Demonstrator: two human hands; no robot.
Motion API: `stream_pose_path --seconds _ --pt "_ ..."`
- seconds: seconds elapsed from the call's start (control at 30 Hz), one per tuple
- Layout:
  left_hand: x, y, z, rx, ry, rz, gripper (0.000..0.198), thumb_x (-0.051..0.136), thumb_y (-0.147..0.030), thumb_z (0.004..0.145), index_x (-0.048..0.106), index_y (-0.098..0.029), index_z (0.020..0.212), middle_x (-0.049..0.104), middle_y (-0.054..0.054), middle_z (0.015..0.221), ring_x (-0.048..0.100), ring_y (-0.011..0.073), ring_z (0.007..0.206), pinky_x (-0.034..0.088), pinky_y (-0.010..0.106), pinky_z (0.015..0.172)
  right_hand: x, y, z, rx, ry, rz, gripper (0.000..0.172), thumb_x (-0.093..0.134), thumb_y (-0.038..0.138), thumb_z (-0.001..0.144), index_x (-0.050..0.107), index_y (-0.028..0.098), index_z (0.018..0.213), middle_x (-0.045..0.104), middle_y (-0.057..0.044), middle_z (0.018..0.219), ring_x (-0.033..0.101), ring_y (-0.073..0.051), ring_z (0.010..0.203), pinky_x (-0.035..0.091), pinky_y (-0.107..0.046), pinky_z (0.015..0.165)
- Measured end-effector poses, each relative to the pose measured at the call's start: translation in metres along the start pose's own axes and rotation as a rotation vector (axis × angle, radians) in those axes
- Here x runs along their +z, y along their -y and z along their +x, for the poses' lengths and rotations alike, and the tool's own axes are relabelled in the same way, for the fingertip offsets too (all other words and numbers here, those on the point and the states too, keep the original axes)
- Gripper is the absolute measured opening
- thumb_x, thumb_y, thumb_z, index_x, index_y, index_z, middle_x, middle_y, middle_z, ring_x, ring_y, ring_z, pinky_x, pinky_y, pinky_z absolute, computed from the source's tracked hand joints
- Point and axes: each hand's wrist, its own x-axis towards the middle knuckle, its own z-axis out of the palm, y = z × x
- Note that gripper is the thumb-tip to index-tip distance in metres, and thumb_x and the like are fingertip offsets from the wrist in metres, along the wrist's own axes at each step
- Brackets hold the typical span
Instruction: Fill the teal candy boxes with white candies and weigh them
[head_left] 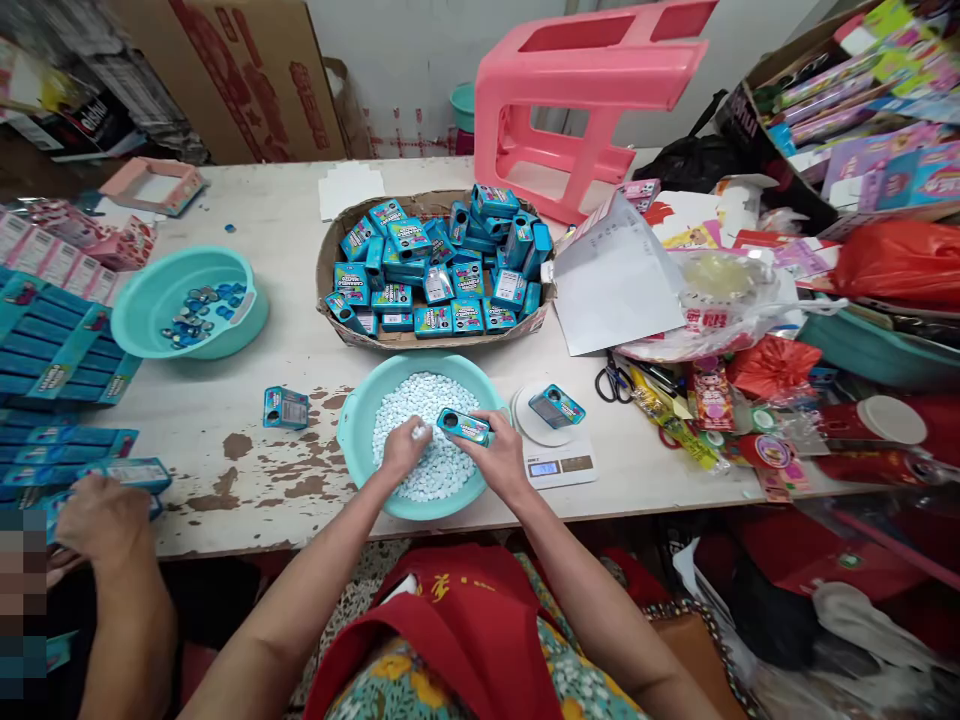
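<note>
My right hand [501,455] grips a small blue candy box [465,425], tilted so that a dark round hole shows at its left end. Just left of it, my left hand [403,450] is closed on a few white candies [420,432]. Both hands are over a turquoise basin [351,455], where many small white candies [427,483] lie loose. To the right, another blue box [557,406] rests on a white digital scale [577,470]; its display is lit. One more blue box [286,408] stands on the table left of the basin.
Behind the basin is a cardboard tray [431,343] heaped with blue boxes. At left are a turquoise bowl [259,320] of blue pieces, stacked blue display boxes [52,340] and a co-worker's hand [109,515]. A pink stool [555,80], scissors [615,380] and mixed packaging lie right.
</note>
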Motion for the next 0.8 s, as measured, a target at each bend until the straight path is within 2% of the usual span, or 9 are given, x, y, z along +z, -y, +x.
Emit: stream_pose_path --seconds 0.07,0.13,0.2,0.27,0.37,0.47,0.6,0.8 --pt "-0.009 -0.013 0.002 -0.076 -0.065 -0.211 0.023 0.056 -0.044 0.075 0.054 -0.021 0.073 0.052 -0.001 0.061 0.048 0.0128 0.050 0.035 0.023 0.049 0.004 -0.004 -0.003 -0.003 0.034 -0.024 0.030 0.070 0.034 0.071 0.062 0.023 0.097 0.066 -0.004 0.095 0.062 -0.022 0.091 0.049 -0.035 0.081" --pt "-0.015 -0.033 -0.002 -0.139 -0.117 -0.596 0.024 0.059 -0.043 0.073 0.052 -0.020 0.075 0.053 -0.003 0.061 0.043 0.0096 0.042 0.030 0.021 0.041 0.009 -0.007 -0.005 -0.011 0.077 -0.062 0.028 0.069 0.031 0.071 0.062 0.023 0.097 0.066 -0.004 0.095 0.062 -0.022 0.092 0.048 -0.034 0.080" --pt "-0.019 -0.054 -0.007 -0.128 -0.126 -0.955 0.022 0.063 -0.037 0.069 0.052 -0.020 0.075 0.054 -0.003 0.061 0.045 0.0092 0.042 0.033 0.021 0.040 0.015 -0.008 -0.007 -0.027 0.115 -0.105 0.027 0.068 0.027 0.071 0.061 0.022 0.097 0.065 -0.004 0.095 0.062 -0.023 0.092 0.048 -0.034 0.080" --pt "-0.021 -0.072 -0.011 -0.082 -0.124 -1.130 0.018 0.063 -0.033 0.069 0.053 -0.019 0.074 0.056 -0.002 0.062 0.052 0.0109 0.048 0.041 0.023 0.046 0.021 -0.006 -0.009 -0.048 0.155 -0.136 0.027 0.068 0.024 0.070 0.062 0.023 0.096 0.065 -0.004 0.094 0.062 -0.023 0.090 0.048 -0.034 0.079" --pt "-0.023 -0.087 -0.013 -0.097 -0.182 -1.227 0.019 0.062 -0.033 0.071 0.053 -0.017 0.071 0.060 0.000 0.069 0.059 0.0130 0.056 0.048 0.026 0.054 0.024 0.001 -0.011 -0.069 0.172 -0.154 0.028 0.069 0.026 0.070 0.062 0.024 0.097 0.066 -0.004 0.094 0.062 -0.023 0.090 0.047 -0.035 0.080" --pt "-0.024 -0.092 -0.010 -0.137 -0.243 -1.223 0.025 0.065 -0.038 0.070 0.053 -0.016 0.071 0.061 0.000 0.069 0.059 0.0122 0.053 0.048 0.027 0.054 0.022 0.010 -0.011 -0.067 0.156 -0.150 0.028 0.070 0.028 0.069 0.062 0.024 0.096 0.066 -0.003 0.094 0.062 -0.023 0.090 0.046 -0.035 0.081" --pt "-0.024 -0.094 -0.005 -0.131 -0.238 -1.231 0.030 0.069 -0.039 0.069 0.048 -0.017 0.066 0.052 -0.004 0.057 0.054 0.0097 0.046 0.043 0.023 0.048 0.017 0.016 -0.007 -0.050 0.150 -0.141 0.028 0.072 0.030 0.068 0.062 0.025 0.094 0.066 -0.002 0.093 0.063 -0.023 0.090 0.046 -0.034 0.080" --pt "-0.019 -0.100 -0.007 -0.099 -0.214 -1.220 0.033 0.069 -0.040 0.071 0.049 -0.017 0.061 0.050 -0.003 0.057 0.051 0.0087 0.046 0.039 0.022 0.044 0.012 0.017 -0.004 -0.045 0.148 -0.133 0.028 0.073 0.029 0.068 0.062 0.024 0.093 0.065 -0.002 0.093 0.062 -0.023 0.090 0.046 -0.033 0.078"
